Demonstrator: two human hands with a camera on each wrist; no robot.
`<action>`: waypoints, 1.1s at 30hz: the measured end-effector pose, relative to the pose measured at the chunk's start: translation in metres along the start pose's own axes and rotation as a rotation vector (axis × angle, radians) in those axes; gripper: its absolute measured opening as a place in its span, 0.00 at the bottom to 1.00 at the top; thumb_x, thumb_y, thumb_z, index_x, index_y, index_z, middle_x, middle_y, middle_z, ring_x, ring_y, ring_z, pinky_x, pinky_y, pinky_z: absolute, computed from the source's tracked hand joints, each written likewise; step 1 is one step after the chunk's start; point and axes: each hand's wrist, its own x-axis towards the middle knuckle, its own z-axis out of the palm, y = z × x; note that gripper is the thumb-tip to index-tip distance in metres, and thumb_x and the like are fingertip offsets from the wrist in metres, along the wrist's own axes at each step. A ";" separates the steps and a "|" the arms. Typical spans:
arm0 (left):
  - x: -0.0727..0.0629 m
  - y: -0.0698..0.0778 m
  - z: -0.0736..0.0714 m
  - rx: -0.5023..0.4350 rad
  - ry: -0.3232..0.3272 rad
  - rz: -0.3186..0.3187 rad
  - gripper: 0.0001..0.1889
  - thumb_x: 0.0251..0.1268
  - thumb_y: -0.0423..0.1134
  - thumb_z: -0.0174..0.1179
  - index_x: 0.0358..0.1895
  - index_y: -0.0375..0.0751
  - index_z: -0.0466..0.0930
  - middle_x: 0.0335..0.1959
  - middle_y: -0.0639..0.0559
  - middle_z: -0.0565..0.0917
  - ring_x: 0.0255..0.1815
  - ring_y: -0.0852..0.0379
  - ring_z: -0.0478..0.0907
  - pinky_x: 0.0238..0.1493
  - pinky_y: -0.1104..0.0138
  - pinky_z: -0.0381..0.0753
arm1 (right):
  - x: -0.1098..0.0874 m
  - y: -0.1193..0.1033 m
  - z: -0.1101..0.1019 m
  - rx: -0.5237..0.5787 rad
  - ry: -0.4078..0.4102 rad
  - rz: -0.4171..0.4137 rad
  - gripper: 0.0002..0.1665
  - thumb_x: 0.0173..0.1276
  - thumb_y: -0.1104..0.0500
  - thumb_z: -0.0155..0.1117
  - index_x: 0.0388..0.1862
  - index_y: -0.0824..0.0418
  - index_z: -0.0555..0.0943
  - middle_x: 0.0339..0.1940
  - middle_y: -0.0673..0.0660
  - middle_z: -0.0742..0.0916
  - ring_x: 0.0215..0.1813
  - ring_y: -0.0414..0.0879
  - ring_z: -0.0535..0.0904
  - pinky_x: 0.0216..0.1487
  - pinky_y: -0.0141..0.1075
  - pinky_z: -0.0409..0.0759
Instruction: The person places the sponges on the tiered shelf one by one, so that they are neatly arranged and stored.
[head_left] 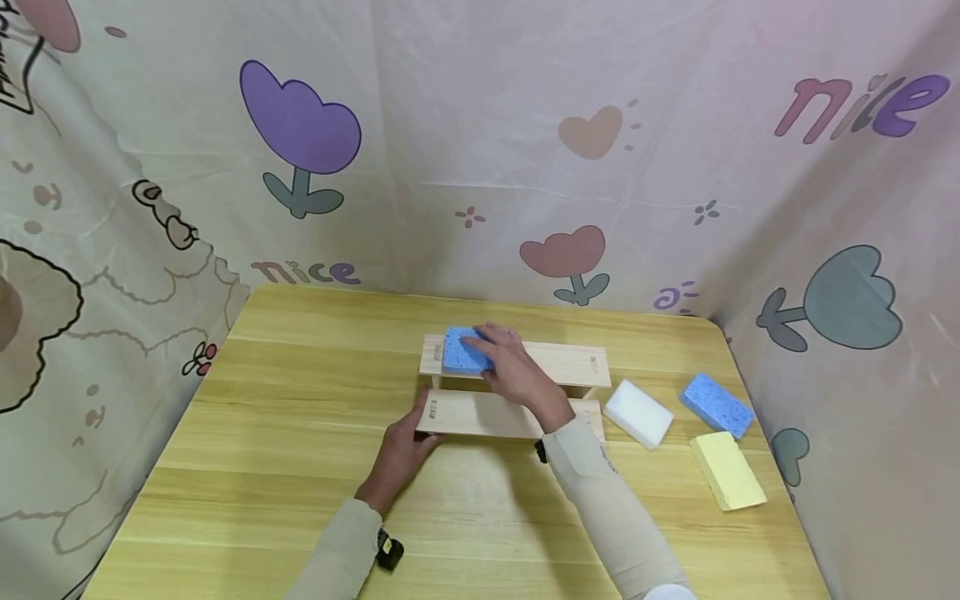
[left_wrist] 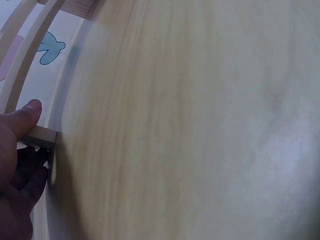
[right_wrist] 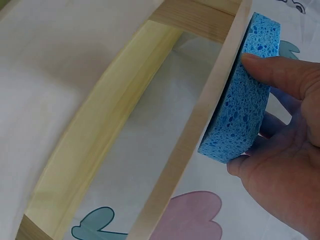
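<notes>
A small two-tier wooden shelf (head_left: 480,414) stands on the table, its back board higher than the front one. On the left part of the back board sits a blue sponge (head_left: 457,350), which my right hand (head_left: 519,371) grips from above. The right wrist view shows that sponge (right_wrist: 237,100) between thumb and fingers, against or very near the board's edge. My left hand (head_left: 401,457) holds the left end of the front board; in the left wrist view, its thumb (left_wrist: 27,117) lies on one side of the wood and the fingers on the other.
Right of the shelf lie a white sponge (head_left: 639,414), a second blue sponge (head_left: 717,406) and a pale yellow sponge (head_left: 727,472). They rest on the wood-grain table (head_left: 300,367). A printed cloth (head_left: 450,133) hangs behind the table and along both sides.
</notes>
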 end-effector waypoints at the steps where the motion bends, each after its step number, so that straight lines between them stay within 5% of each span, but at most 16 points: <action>1: 0.000 0.000 0.000 0.001 0.000 -0.001 0.45 0.57 0.37 0.66 0.75 0.45 0.50 0.66 0.42 0.72 0.60 0.45 0.76 0.53 0.56 0.81 | 0.000 0.000 0.000 -0.001 -0.002 0.003 0.35 0.62 0.68 0.64 0.68 0.54 0.69 0.71 0.64 0.69 0.75 0.60 0.57 0.75 0.58 0.51; 9: 0.001 0.000 0.000 0.008 0.006 0.003 0.46 0.55 0.37 0.67 0.75 0.45 0.50 0.66 0.42 0.71 0.63 0.44 0.73 0.59 0.54 0.77 | -0.001 0.001 0.003 -0.001 0.007 0.009 0.35 0.62 0.68 0.64 0.68 0.54 0.70 0.71 0.63 0.69 0.75 0.59 0.57 0.75 0.60 0.51; 33: -0.001 -0.001 -0.001 0.009 0.020 0.013 0.46 0.54 0.38 0.68 0.75 0.45 0.51 0.62 0.39 0.76 0.59 0.43 0.77 0.54 0.55 0.80 | -0.001 -0.003 0.001 -0.013 -0.009 0.027 0.37 0.60 0.67 0.67 0.68 0.54 0.69 0.72 0.63 0.67 0.76 0.60 0.56 0.75 0.56 0.53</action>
